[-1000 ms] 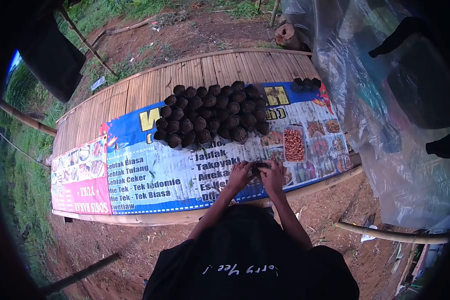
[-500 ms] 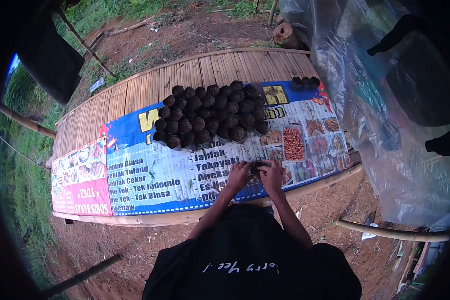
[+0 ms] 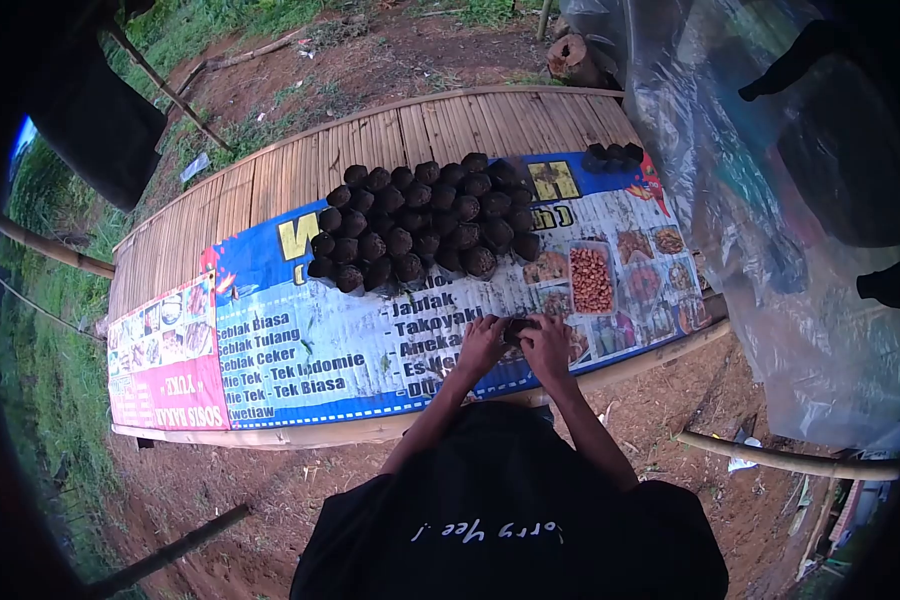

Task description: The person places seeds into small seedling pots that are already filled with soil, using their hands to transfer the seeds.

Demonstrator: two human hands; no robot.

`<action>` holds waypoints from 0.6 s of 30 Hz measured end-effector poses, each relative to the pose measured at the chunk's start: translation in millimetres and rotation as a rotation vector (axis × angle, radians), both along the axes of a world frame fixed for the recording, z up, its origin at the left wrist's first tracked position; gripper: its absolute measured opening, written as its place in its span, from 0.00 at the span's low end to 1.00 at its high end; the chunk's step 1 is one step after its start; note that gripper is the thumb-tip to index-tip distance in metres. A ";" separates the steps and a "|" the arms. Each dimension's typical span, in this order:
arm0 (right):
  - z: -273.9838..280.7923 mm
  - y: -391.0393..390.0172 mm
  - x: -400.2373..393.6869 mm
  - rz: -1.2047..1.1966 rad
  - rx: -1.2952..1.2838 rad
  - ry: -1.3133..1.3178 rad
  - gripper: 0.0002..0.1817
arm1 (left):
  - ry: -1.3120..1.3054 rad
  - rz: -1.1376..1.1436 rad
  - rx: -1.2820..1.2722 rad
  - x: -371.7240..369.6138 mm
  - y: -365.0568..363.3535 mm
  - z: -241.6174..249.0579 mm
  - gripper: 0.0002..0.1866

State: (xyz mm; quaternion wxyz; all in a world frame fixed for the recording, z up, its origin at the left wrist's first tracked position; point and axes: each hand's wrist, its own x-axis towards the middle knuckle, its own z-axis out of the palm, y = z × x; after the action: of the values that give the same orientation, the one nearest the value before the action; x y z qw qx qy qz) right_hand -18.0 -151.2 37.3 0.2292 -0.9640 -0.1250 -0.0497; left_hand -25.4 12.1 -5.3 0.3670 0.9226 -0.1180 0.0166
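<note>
Both hands are at the near edge of a printed banner, on either side of a small black seedling bag [image 3: 516,328]. My left hand [image 3: 483,342] has its fingers closed around the bag's left side. On the right side, the fingers of my right hand [image 3: 545,347] press against its rim. The bag's contents are too dark and small to make out. Just beyond my hands stands a tight cluster of soil-filled black seedling bags [image 3: 425,225]. A clear plastic tub [image 3: 592,280] of reddish-brown seeds sits to the right of the cluster.
The banner [image 3: 290,345] covers most of a bamboo-slat table [image 3: 300,165]. Several more black bags [image 3: 613,157] stand at its far right corner. Plastic sheeting [image 3: 740,250] hangs along the right side. Bamboo poles [image 3: 790,460] lie near the table, and a cut log [image 3: 573,60] lies behind it.
The view has shifted slightly. Both hands remain on the small black bag at the same place, with only slight finger movement.
</note>
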 end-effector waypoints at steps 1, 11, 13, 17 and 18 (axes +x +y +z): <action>0.6 0.0 0.1 0.016 -0.010 -0.012 0.07 | -0.002 0.002 -0.007 0.0 -0.2 -0.2 0.32; 4.4 5.2 -5.9 0.063 -0.192 -0.104 0.06 | 0.000 0.014 -0.018 0.3 -0.7 -0.2 0.33; 0.7 6.4 -6.3 0.053 -0.208 -0.051 0.05 | 0.001 0.012 -0.016 0.0 -0.5 -0.9 0.33; -4.5 8.4 -5.2 0.046 -0.245 -0.046 0.06 | 0.002 0.001 -0.022 0.5 0.7 -1.2 0.33; -4.3 7.9 -3.1 0.060 -0.245 -0.022 0.06 | -0.001 -0.001 -0.022 1.1 0.5 0.2 0.33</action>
State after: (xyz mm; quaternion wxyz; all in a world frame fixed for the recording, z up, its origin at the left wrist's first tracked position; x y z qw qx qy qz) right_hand -21.2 -143.3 32.9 0.1098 -0.9801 -0.1613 -0.0378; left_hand -24.3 12.6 -5.1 0.3769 0.9185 -0.1185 0.0180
